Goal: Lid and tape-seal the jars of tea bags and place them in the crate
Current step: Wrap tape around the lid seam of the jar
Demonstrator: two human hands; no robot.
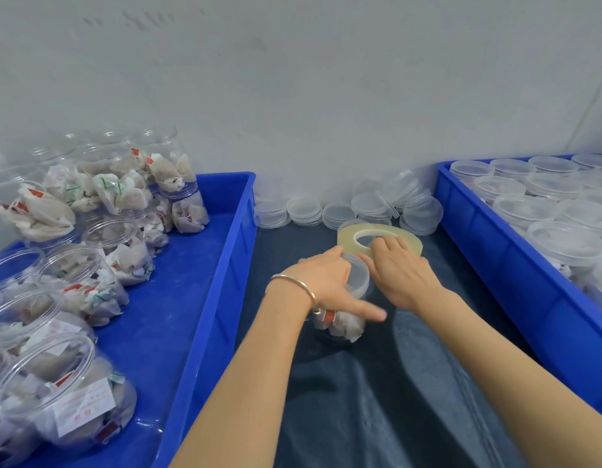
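Observation:
A clear jar of tea bags (343,324) stands on the dark cloth between two blue crates, with a clear lid (357,276) on top. My left hand (330,283), a bangle on its wrist, grips the lid and jar top from the left, its forefinger stretched along the jar's side. My right hand (402,270) holds a large roll of clear tape (360,240) just behind the jar, fingers curled over the roll's near edge. The left blue crate (205,282) holds several jars of tea bags (100,292), lying and stacked at its left and far end.
Stacks of loose clear lids (336,212) line the wall behind the tape. The right blue crate (495,248) is full of lidded jars (563,238). Dark cloth (377,400) covers the table between the crates. A white wall stands close behind.

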